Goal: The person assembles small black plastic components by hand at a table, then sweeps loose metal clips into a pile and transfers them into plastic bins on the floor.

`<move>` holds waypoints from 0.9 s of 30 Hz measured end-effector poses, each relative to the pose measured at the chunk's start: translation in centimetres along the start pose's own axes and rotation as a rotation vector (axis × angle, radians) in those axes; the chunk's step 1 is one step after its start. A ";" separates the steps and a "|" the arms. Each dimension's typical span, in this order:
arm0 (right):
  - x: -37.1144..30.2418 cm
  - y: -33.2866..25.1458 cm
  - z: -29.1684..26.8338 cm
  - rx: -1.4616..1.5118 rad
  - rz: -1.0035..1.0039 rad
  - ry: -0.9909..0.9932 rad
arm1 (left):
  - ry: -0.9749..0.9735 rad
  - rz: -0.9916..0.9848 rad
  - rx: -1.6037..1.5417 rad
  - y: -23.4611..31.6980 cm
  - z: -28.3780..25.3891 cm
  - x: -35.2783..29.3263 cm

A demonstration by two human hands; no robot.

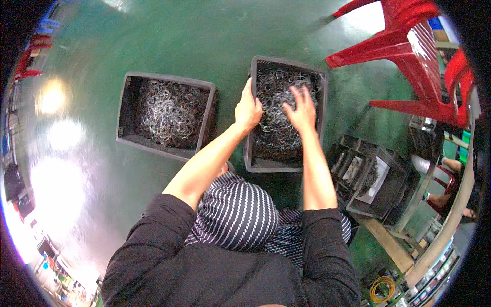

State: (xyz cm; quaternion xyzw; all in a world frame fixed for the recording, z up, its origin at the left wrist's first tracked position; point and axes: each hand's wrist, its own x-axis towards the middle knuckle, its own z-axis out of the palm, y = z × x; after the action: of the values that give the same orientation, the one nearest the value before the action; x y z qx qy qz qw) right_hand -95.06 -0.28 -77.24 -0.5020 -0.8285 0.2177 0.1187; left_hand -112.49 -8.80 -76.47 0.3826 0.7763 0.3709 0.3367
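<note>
In front of me on the floor stands a dark grey plastic crate (273,167) with a heap of small, shiny curved metal pieces (276,94) in it. My left hand (248,111) grips this crate's left wall, its fingers lying along the rim. Over the heap, my right hand (302,109) has its fingers spread and slightly blurred; no piece shows in it. Whether its fingertips touch the metal I cannot tell. To the left, a second dark crate (153,149) holds similar metal pieces (171,110), and neither hand touches it.
Red plastic chairs (409,56) stand at the upper right. Near my right arm lies a black bin with compartments (365,174), beside a wooden frame (391,245). Another person's arm (439,199) shows at the far right. A yellow coil (382,289) lies at the lower right.
</note>
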 end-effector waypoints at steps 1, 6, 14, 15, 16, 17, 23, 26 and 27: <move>-0.3 -0.7 -0.3 -0.031 -0.029 -0.108 | 0.053 0.045 0.020 -1.0 0.6 0.2; -4.8 -5.2 -6.2 0.227 0.101 -0.170 | 0.281 0.223 0.070 -1.0 -1.5 3.9; -6.4 -0.4 -6.7 0.534 0.370 0.400 | -0.131 0.554 0.430 1.5 -2.2 13.0; -6.5 1.5 -6.2 0.291 0.337 0.429 | -0.094 0.550 0.479 2.0 -1.9 12.4; -7.1 3.2 -5.4 0.049 0.305 0.445 | -0.069 0.589 0.493 1.8 -1.6 12.4; -7.5 3.6 -4.4 0.224 0.418 0.377 | -0.146 0.498 0.482 2.2 -2.1 12.3; -8.5 6.6 -5.1 0.249 0.551 0.548 | 0.085 0.776 0.718 5.2 2.4 7.8; -6.8 8.4 -13.5 0.108 0.383 0.797 | -0.170 0.984 0.564 9.6 7.7 4.1; -6.0 9.3 -16.1 0.128 0.362 0.849 | -0.248 1.008 0.546 10.6 9.3 3.7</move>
State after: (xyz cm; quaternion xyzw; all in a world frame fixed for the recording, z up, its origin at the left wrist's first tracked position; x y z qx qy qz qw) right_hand -78.35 2.03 -67.47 -0.6750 -0.5905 0.0609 0.4382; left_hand -103.13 1.90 -73.19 0.8181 0.5207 0.2245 0.0961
